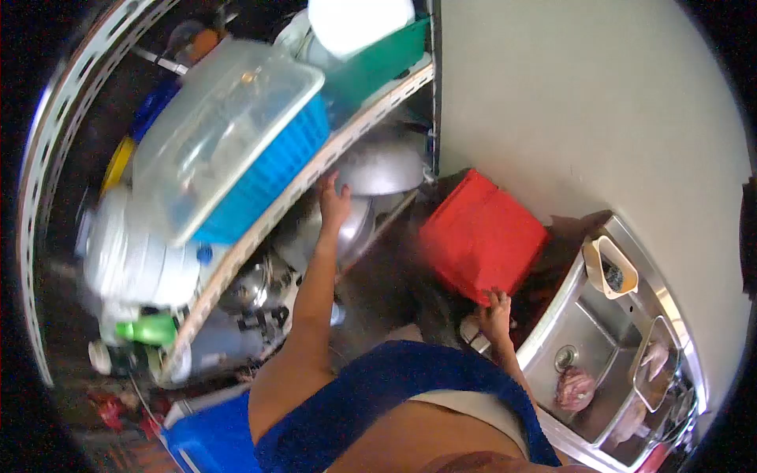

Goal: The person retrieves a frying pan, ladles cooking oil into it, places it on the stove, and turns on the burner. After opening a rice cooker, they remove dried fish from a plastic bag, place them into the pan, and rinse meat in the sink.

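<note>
My left hand (335, 206) is raised to the shelf rack, close to the edge of the middle shelf board, with its fingers apart. Just beyond it, upturned metal bowls or pans (384, 165) sit on the lower shelf, and I cannot tell whether the fingertips touch them. Low on the right, my right hand (496, 314) has its fingers closed at the near corner of a red box-shaped bag (485, 236). The bag stands tilted against the wall, between the rack and the sink. Part of the grip is hidden.
A steel sink (587, 319) on the right holds raw meat (576, 389), a wire rack (656, 363) and a cream tub (609, 268). Above the left arm, the shelf board (292, 193) carries a blue basket (272, 169) with a clear lid. A blue container (209, 433) stands below.
</note>
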A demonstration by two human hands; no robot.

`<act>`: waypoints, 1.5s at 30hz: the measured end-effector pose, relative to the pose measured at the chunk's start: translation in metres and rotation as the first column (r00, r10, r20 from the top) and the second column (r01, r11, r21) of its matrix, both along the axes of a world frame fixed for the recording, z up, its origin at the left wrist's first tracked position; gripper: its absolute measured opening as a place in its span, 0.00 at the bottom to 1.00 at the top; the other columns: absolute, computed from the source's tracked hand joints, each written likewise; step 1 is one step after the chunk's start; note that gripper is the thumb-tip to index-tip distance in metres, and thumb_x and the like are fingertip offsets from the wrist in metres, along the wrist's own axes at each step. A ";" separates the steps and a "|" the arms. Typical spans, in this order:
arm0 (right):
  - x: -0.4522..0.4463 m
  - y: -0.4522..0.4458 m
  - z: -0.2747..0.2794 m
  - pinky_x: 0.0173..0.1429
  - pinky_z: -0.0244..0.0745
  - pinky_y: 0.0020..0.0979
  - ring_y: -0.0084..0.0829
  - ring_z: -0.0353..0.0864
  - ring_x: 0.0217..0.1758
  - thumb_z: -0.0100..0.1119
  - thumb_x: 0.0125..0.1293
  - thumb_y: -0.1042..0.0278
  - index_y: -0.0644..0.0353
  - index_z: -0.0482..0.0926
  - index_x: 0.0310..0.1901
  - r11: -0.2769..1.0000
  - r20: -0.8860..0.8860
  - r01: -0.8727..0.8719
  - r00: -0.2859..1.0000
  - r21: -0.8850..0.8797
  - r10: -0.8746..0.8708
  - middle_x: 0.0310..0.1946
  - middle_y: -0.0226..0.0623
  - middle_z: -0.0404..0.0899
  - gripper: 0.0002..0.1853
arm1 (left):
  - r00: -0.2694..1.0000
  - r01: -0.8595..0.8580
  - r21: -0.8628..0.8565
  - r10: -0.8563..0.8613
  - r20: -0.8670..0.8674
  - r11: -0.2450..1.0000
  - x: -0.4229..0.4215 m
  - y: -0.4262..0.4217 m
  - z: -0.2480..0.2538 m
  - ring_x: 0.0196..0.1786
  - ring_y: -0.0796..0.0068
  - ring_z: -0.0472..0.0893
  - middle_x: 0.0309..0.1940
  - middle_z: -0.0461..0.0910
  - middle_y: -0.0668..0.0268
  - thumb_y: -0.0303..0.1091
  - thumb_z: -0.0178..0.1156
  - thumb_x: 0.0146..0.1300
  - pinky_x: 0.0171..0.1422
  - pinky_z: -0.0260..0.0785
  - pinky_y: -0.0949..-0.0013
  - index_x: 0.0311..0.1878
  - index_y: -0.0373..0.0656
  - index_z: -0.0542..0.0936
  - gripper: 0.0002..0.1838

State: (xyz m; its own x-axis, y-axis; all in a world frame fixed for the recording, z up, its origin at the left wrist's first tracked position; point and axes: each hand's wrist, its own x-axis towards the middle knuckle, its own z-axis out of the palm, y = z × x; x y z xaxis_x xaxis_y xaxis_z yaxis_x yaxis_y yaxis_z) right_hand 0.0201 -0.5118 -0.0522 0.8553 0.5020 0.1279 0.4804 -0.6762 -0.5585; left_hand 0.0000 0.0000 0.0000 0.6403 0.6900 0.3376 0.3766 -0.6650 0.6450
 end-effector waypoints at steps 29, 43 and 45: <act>0.391 0.515 0.022 0.59 0.74 0.44 0.46 0.76 0.61 0.57 0.60 0.65 0.59 0.77 0.55 0.841 0.067 -0.256 0.943 -0.476 0.325 0.54 0.45 0.78 0.21 | 0.888 0.125 0.016 -0.105 -0.448 0.992 0.037 0.185 -0.063 0.64 0.43 0.68 0.62 0.70 0.46 0.42 0.47 0.69 0.70 0.59 0.47 0.63 0.34 0.71 0.25; 0.375 0.501 0.037 0.43 0.82 0.42 0.45 0.85 0.43 0.65 0.49 0.74 0.62 0.84 0.34 0.869 0.125 -0.326 0.910 -0.372 0.394 0.37 0.48 0.84 0.08 | 0.884 0.108 0.013 -0.090 -0.459 0.994 0.017 0.180 -0.059 0.65 0.46 0.68 0.62 0.70 0.48 0.41 0.45 0.70 0.70 0.59 0.47 0.63 0.35 0.72 0.24; 0.368 0.494 0.033 0.43 0.82 0.43 0.45 0.85 0.43 0.63 0.51 0.74 0.63 0.84 0.33 0.882 0.139 -0.308 0.916 -0.355 0.376 0.37 0.47 0.84 0.07 | 0.885 0.104 0.016 -0.085 -0.458 0.994 0.014 0.177 -0.058 0.65 0.46 0.68 0.62 0.70 0.49 0.40 0.45 0.70 0.70 0.59 0.47 0.63 0.35 0.72 0.24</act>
